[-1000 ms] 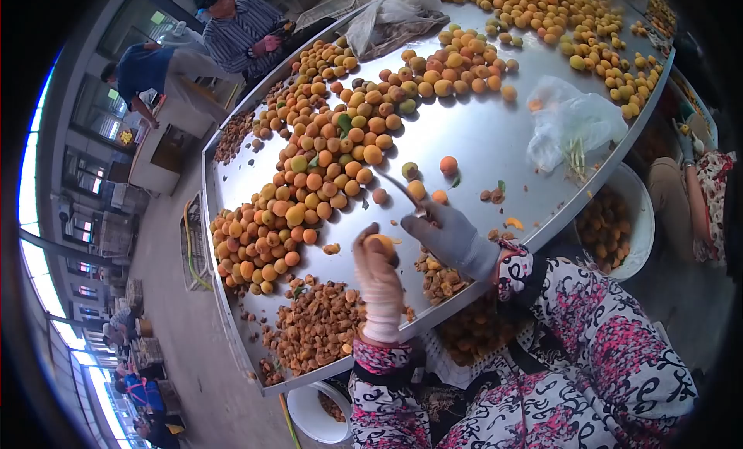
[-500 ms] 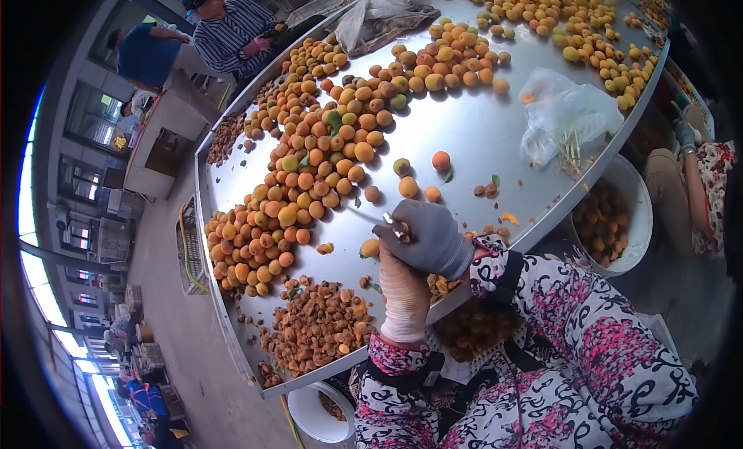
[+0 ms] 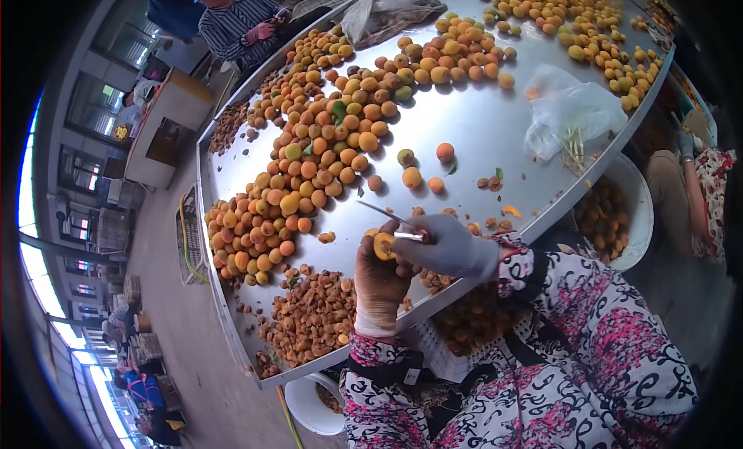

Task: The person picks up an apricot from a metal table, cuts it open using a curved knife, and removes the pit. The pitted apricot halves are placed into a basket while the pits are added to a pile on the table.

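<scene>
My left hand [image 3: 377,282], its wrist wrapped in pale cloth, is closed around a cut apricot [image 3: 383,246] with its orange inner face showing. In a grey glove, my right hand [image 3: 453,246] grips a small knife [image 3: 383,211], its thin blade pointing up and left above the fruit. The two hands are close together over the near edge of the metal table [image 3: 472,128]. Just left of them lies a heap of brown apricot pits [image 3: 309,317]. Beyond is a long pile of whole apricots [image 3: 313,166], with a few loose apricots [image 3: 412,177] nearer my hands.
A plastic bag [image 3: 573,112] lies on the table's right side. White buckets [image 3: 636,205] [image 3: 306,409] stand below the edge on both sides. Under my arms is a crate of apricot pieces [image 3: 476,321]. A person in stripes [image 3: 236,27] sits across; another person's arm [image 3: 695,193] is at right.
My hands have drawn slightly apart, with the left lower and further left. The cut face of the apricot has come into view, and the knife blade now stands clear above it.
</scene>
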Action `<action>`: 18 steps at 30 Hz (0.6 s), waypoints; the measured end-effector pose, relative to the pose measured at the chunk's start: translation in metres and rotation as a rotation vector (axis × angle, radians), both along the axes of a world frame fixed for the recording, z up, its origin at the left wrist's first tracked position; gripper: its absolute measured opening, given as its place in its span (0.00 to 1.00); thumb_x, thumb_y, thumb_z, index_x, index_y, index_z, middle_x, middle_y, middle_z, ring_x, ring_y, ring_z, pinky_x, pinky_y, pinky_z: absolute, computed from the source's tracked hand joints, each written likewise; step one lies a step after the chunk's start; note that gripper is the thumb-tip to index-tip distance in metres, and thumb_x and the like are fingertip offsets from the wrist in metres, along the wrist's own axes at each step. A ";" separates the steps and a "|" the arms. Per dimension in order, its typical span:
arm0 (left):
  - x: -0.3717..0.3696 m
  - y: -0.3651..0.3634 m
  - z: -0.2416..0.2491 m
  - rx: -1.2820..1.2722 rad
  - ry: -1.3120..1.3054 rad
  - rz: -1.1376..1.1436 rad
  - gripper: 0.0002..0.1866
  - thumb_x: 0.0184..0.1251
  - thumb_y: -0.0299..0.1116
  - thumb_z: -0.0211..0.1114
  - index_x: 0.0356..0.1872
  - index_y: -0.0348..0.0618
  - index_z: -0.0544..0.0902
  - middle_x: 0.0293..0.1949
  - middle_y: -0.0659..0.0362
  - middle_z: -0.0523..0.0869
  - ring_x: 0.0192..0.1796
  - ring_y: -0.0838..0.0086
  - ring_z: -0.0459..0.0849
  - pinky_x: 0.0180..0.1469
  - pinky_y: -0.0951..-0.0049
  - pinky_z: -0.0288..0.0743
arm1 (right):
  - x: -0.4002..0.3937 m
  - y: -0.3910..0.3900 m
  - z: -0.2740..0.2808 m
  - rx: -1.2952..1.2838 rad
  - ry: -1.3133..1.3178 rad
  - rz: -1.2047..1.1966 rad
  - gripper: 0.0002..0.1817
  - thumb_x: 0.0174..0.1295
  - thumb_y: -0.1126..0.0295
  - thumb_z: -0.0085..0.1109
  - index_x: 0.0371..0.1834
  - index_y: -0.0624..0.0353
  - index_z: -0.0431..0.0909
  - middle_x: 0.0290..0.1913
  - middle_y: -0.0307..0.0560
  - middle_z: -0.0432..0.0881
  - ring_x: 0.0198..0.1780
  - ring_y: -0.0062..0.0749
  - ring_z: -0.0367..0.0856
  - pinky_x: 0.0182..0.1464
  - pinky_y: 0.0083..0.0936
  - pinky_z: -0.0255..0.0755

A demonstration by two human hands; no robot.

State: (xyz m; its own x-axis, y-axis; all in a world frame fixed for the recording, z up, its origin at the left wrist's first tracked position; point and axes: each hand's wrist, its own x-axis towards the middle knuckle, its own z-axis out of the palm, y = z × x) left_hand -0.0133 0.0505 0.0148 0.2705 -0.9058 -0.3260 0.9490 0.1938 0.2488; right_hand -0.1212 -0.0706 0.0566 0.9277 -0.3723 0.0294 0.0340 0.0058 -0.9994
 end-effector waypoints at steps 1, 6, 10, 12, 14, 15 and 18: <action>-0.001 0.002 0.004 0.113 -0.096 0.069 0.26 0.60 0.49 0.58 0.53 0.41 0.73 0.36 0.52 0.79 0.34 0.67 0.79 0.35 0.72 0.74 | -0.003 0.000 -0.004 0.217 0.067 0.088 0.16 0.54 0.57 0.61 0.33 0.59 0.79 0.23 0.44 0.80 0.23 0.26 0.79 0.27 0.22 0.70; 0.000 0.005 0.007 -0.044 -0.189 -0.018 0.27 0.61 0.51 0.56 0.55 0.41 0.72 0.33 0.55 0.77 0.26 0.70 0.73 0.28 0.75 0.66 | -0.016 0.004 -0.012 -0.381 0.139 0.656 0.20 0.53 0.51 0.63 0.33 0.59 0.79 0.32 0.49 0.82 0.34 0.26 0.81 0.37 0.23 0.72; -0.006 -0.004 0.006 0.209 -0.185 0.088 0.26 0.63 0.54 0.54 0.52 0.44 0.74 0.31 0.57 0.77 0.24 0.73 0.71 0.29 0.72 0.65 | -0.001 -0.009 -0.004 -0.197 0.170 0.452 0.21 0.55 0.50 0.62 0.30 0.60 0.79 0.24 0.42 0.79 0.27 0.25 0.78 0.31 0.21 0.72; -0.013 -0.011 0.006 0.361 -0.171 0.156 0.25 0.63 0.53 0.53 0.51 0.45 0.74 0.31 0.58 0.77 0.24 0.74 0.69 0.28 0.71 0.65 | 0.010 -0.024 0.014 0.256 0.196 0.124 0.18 0.59 0.54 0.58 0.27 0.60 0.78 0.17 0.38 0.74 0.18 0.23 0.72 0.23 0.19 0.68; -0.021 -0.015 0.007 0.237 -0.201 0.049 0.22 0.62 0.52 0.54 0.48 0.46 0.75 0.29 0.59 0.78 0.21 0.74 0.67 0.27 0.72 0.63 | 0.014 -0.041 0.036 0.538 0.107 -0.052 0.16 0.63 0.59 0.53 0.22 0.58 0.73 0.12 0.36 0.67 0.11 0.21 0.64 0.16 0.18 0.61; -0.024 -0.018 0.007 0.174 -0.213 -0.004 0.21 0.61 0.51 0.55 0.47 0.47 0.75 0.28 0.59 0.79 0.19 0.75 0.66 0.27 0.73 0.62 | 0.014 -0.046 0.037 0.649 0.007 -0.111 0.17 0.64 0.60 0.50 0.19 0.57 0.69 0.10 0.34 0.64 0.09 0.19 0.60 0.13 0.18 0.57; -0.034 -0.029 0.006 0.197 -0.151 -0.017 0.19 0.58 0.50 0.58 0.43 0.47 0.76 0.28 0.60 0.79 0.22 0.74 0.67 0.27 0.73 0.61 | 0.018 -0.049 0.032 0.754 -0.147 -0.210 0.18 0.66 0.60 0.48 0.19 0.55 0.66 0.10 0.33 0.61 0.09 0.18 0.57 0.13 0.17 0.54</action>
State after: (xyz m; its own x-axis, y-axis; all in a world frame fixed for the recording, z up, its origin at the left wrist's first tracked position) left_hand -0.0470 0.0210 0.0205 0.3154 -0.8336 -0.4535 0.9006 0.1123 0.4199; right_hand -0.1029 -0.1195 0.0883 0.8421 -0.5071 -0.1836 0.2404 0.6578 -0.7138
